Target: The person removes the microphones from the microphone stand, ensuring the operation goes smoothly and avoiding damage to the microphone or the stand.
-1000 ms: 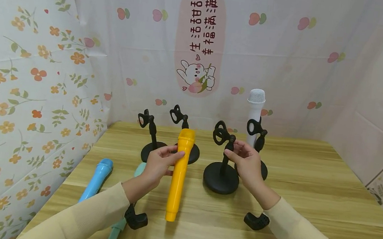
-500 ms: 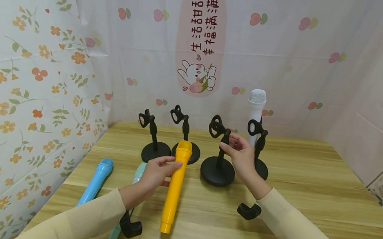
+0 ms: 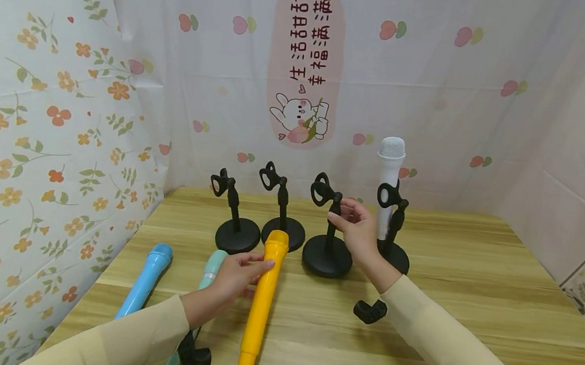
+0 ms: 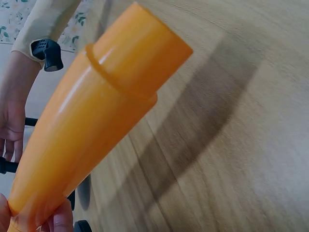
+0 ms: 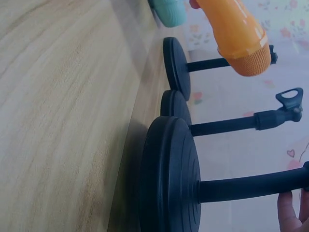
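My left hand (image 3: 237,277) pinches a yellow microphone (image 3: 260,311) near its upper part. The microphone is tilted, its mesh head away from me, and the left wrist view shows its tail end above the table with a shadow beside it. My right hand (image 3: 363,234) holds the pole of a black microphone stand (image 3: 327,257) just below its clip. That stand is upright, and its clip holds nothing. Right of it, a white microphone (image 3: 391,163) stands upright at another black stand (image 3: 395,257); my right hand partly hides its lower part.
Two more black stands, one at the left (image 3: 236,235) and one beside it (image 3: 287,231), have bare clips. A blue microphone (image 3: 146,280) and a mint-green microphone (image 3: 212,268), partly behind my left arm, lie on the wooden table (image 3: 475,288). A printed curtain hangs behind.
My right hand has shifted the stand left and slightly back, toward the row of stands. My left hand has lowered the yellow microphone toward me.
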### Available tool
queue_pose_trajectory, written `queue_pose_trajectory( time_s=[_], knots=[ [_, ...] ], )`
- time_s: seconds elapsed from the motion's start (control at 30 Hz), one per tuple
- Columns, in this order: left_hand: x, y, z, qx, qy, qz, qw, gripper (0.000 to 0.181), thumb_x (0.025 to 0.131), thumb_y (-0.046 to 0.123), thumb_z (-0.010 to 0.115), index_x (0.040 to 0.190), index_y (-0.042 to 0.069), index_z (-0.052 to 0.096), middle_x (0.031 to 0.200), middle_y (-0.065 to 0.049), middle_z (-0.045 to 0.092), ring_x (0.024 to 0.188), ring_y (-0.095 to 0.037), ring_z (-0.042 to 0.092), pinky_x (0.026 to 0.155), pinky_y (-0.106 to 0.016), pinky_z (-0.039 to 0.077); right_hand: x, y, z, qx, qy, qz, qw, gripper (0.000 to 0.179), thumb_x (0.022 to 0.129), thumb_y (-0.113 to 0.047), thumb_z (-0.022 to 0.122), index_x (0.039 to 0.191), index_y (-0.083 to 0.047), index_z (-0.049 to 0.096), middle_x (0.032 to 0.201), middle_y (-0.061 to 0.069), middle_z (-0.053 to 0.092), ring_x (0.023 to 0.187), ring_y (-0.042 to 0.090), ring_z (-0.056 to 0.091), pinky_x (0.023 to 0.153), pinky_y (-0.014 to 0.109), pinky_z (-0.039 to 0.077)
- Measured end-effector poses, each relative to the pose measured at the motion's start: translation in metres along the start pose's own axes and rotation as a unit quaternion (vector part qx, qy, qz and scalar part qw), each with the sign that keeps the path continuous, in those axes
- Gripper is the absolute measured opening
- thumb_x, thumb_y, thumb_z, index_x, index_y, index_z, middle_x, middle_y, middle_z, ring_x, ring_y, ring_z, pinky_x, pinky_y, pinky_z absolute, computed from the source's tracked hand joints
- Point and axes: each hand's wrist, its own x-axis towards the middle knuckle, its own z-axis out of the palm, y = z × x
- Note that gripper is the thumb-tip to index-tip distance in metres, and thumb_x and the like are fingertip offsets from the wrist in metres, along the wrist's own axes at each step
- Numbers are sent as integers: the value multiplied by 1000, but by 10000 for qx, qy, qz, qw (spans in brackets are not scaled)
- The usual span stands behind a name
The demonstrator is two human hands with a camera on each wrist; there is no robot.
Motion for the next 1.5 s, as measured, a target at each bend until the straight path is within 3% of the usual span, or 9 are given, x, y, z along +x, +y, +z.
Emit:
queue_pose_trajectory(
  time_s=[0.37,0.57,1.03,1.5],
  knots=[
    [-1,-10,-2,347,-123,19,9993,54,88,36,72,128,3,60,107,-12,67,78,-20,64,61,-34,58,8,6,4,-162,213,190,9995,37,85,-3,74,120,1,62,100,5,57,90,12,57,75,20,56],
    [0,-14,-1,476,13,-127,9988,57,86,37,74,128,1,59,107,-13,66,79,-19,63,63,-34,59,12,9,5,-234,235,258,9991,36,85,-6,74,119,-2,63,104,7,56,94,16,56,77,21,56],
    [-3,-26,-2,359,-96,-339,9987,58,88,35,72,129,-3,56,97,-12,66,72,-17,62,57,-32,58,17,15,4,-193,215,297,9991,39,87,-5,72,124,-2,61,105,4,56,94,13,55,80,24,56],
    [-1,-31,-1,497,10,-436,9978,52,89,33,72,124,-3,57,93,-12,64,69,-17,61,56,-32,58,19,19,7,-159,190,201,9995,36,86,-3,73,120,0,62,101,6,53,89,14,54,77,22,57]
  ],
)
